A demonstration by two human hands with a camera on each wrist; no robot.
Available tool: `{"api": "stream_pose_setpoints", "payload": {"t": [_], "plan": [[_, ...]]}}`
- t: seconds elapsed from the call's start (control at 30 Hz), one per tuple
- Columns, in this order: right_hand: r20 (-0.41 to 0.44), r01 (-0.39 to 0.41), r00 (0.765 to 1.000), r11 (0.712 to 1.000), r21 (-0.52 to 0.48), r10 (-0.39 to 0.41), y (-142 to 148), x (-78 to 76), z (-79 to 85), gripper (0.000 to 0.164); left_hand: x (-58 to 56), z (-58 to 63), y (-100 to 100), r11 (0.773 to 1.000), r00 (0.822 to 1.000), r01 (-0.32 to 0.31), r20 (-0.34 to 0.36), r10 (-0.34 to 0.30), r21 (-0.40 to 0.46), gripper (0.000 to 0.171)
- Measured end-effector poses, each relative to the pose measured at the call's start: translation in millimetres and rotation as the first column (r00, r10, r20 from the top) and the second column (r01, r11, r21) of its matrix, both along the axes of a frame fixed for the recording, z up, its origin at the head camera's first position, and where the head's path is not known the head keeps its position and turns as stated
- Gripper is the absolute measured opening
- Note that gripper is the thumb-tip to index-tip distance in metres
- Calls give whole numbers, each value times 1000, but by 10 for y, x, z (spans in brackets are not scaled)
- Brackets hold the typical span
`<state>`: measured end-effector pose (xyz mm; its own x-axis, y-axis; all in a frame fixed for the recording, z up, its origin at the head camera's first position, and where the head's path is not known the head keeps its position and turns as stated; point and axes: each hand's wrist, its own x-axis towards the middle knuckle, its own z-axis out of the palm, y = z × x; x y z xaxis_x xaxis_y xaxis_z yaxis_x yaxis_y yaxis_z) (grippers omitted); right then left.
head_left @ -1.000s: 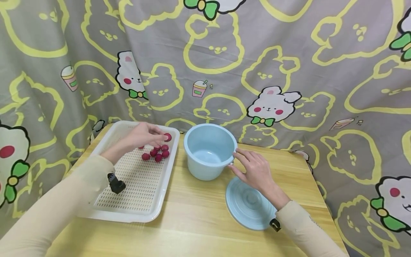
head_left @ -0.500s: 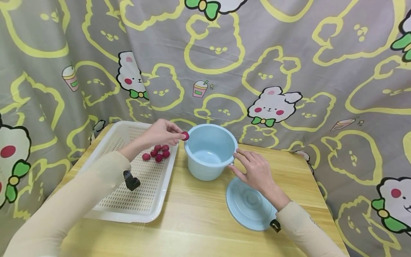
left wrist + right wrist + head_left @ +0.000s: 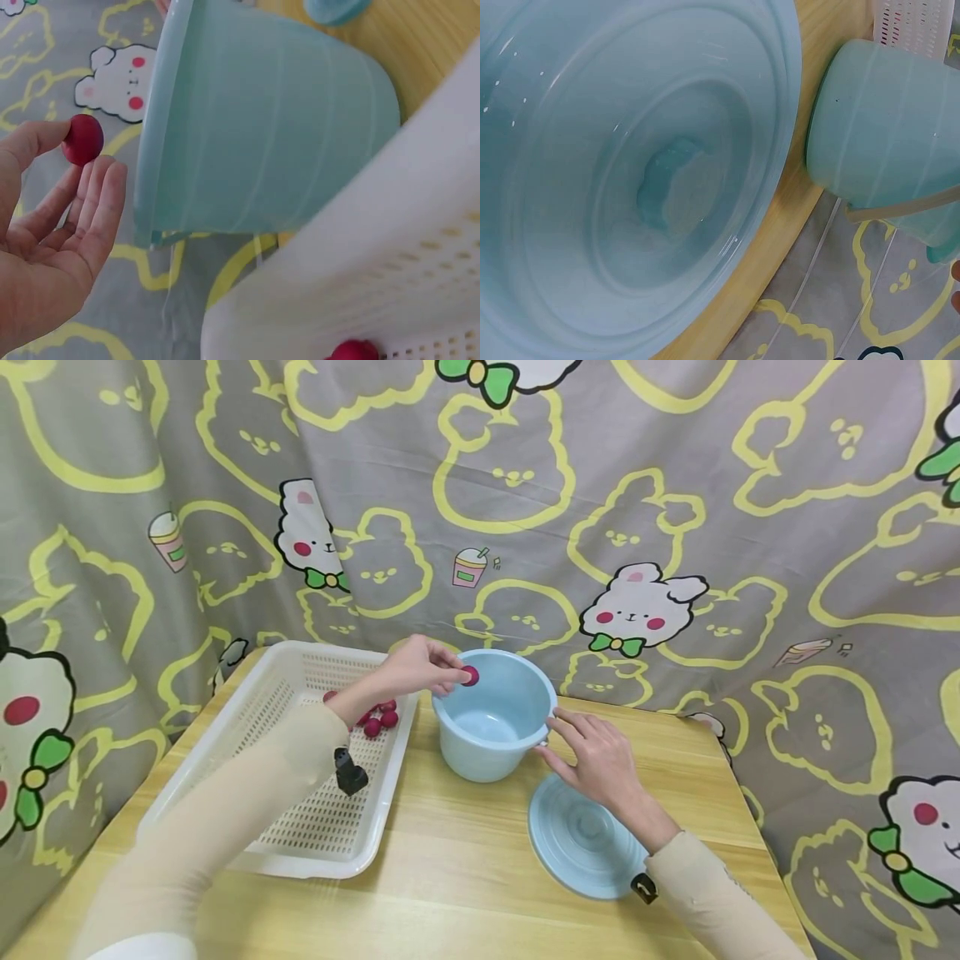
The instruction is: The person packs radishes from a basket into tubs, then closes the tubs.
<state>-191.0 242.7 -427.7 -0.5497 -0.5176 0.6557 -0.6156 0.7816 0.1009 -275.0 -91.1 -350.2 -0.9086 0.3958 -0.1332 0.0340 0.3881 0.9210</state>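
The left sleeve [image 3: 243, 797] is long, plain cream and softly creased toward its elbow end, where a white patch [image 3: 142, 947] shows. An angular black block [image 3: 349, 772] juts beside its cuff. Across from it, the right sleeve [image 3: 716, 897] is also cream, with a faint greyish mark [image 3: 733, 882] and a smaller black piece [image 3: 643, 887] at the cuff.

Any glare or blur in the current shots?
Head: fairly even light, small highlight on the inside floor of the bucket, soft sheen on the tabletop; left wrist: dimmer, near wall of the white basket looks soft; right wrist: bright specks and streaks on the lid.
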Motion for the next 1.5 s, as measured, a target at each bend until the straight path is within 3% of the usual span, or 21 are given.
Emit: {"api": "stream_pose_setpoints", "payload": {"t": [0.3, 0.57, 1.03, 1.27, 1.5], "plan": [[29, 2, 1000, 1000, -2, -2, 13, -4, -11, 72, -117, -89, 271, 998, 999, 40, 24, -40, -39, 30], [3, -15, 1000, 1000, -12, 15, 3, -14, -17, 72, -118, -125, 467, 988, 995, 101, 19, -100, -116, 32], [16, -12, 1000, 1000, -23, 13, 3, -9, -33, 71, -129, -143, 550, 970, 989, 143, -8, -147, -199, 27], [10, -14, 1000, 1000, -20, 14, 2, -10, -36, 71, -128, -128, 501, 982, 990, 141, 9, -141, -129, 26], [19, -7, 1000, 1000, -24, 7, 0, -2, -22, 70, -96, -17, 312, 993, 995, 102, 9, -102, -51, 26]]}}
